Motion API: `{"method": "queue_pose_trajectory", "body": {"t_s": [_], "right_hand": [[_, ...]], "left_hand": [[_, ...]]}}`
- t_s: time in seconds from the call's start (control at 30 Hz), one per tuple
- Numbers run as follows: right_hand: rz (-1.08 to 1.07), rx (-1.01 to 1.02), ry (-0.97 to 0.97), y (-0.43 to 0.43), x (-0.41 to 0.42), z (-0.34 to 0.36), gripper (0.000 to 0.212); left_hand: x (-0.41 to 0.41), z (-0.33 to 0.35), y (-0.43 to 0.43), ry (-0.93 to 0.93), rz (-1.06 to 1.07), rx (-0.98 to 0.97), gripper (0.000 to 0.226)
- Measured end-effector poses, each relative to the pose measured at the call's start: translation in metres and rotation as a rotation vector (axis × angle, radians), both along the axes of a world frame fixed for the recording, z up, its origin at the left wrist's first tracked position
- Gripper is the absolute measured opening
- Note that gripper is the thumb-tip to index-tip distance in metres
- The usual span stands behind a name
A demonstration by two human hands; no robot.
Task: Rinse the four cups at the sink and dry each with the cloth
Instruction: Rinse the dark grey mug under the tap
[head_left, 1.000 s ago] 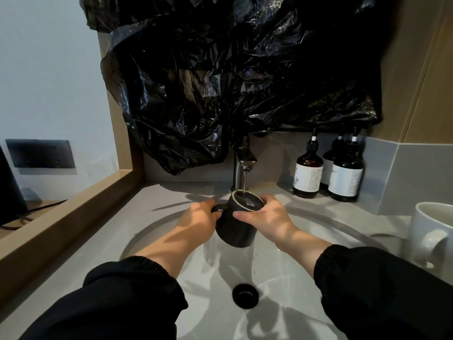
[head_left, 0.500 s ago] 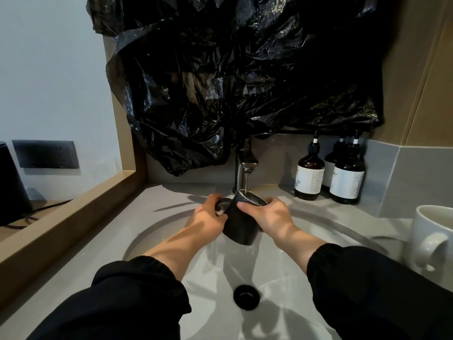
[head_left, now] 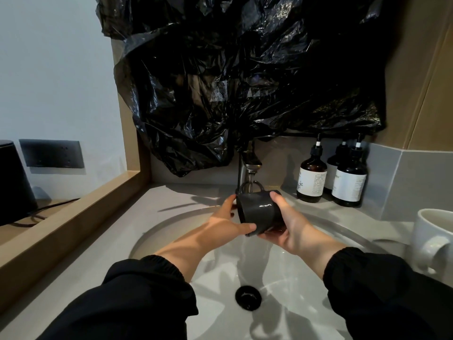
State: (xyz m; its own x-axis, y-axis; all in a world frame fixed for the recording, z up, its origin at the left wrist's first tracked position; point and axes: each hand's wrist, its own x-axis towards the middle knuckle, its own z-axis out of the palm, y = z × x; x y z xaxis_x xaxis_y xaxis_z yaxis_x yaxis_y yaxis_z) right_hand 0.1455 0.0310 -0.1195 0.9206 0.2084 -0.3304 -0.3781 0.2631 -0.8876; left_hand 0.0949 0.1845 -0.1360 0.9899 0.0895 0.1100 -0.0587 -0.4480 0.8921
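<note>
A black cup lies tipped on its side over the sink basin, its mouth turned down toward me and its handle up by the tap. Water runs from the tap onto the cup. My left hand grips the cup's left side and rim. My right hand cradles it from the right and underneath. A white mug stands on the counter at the right edge. No cloth is in view.
Three dark pump bottles stand at the back right of the counter. A black plastic bag hangs over the wall above the tap. The drain sits low in the basin. A wooden ledge and a dark appliance are on the left.
The cup was upright under the stream, then tilted, and now lies on its side with its mouth pouring down. Both hands turned with it and stayed on it.
</note>
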Motion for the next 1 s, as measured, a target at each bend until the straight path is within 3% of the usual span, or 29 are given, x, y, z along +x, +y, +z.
{"method": "queue_pose_trajectory", "body": {"t_s": [0.17, 0.3, 0.43, 0.67, 0.77, 0.87, 1.0], "right_hand": [[0.074, 0.031, 0.058, -0.002, -0.003, 0.002, 0.043], [0.164, -0.057, 0.046, -0.010, 0.001, -0.001, 0.055], [0.246, -0.133, -0.035, -0.018, 0.006, -0.002, 0.063], [0.388, -0.103, -0.236, -0.032, 0.004, -0.002, 0.054], [0.309, -0.222, -0.272, -0.027, 0.003, 0.002, 0.045], [0.214, -0.349, -0.214, -0.013, 0.000, 0.001, 0.052], [0.151, -0.270, -0.106, 0.004, -0.006, 0.001, 0.052]], "left_hand": [[-0.001, 0.002, -0.002, -0.030, -0.055, -0.114, 0.102], [0.000, 0.007, -0.001, -0.066, 0.023, -0.204, 0.083], [0.000, 0.007, 0.003, 0.045, 0.032, -0.389, 0.080], [-0.007, 0.009, -0.002, 0.280, -0.036, -0.577, 0.036], [-0.005, 0.009, -0.001, 0.360, -0.035, -0.698, 0.046], [-0.001, 0.002, 0.001, 0.439, -0.023, -0.711, 0.062], [0.000, 0.004, 0.003, 0.381, 0.076, -0.711, 0.059]]}}
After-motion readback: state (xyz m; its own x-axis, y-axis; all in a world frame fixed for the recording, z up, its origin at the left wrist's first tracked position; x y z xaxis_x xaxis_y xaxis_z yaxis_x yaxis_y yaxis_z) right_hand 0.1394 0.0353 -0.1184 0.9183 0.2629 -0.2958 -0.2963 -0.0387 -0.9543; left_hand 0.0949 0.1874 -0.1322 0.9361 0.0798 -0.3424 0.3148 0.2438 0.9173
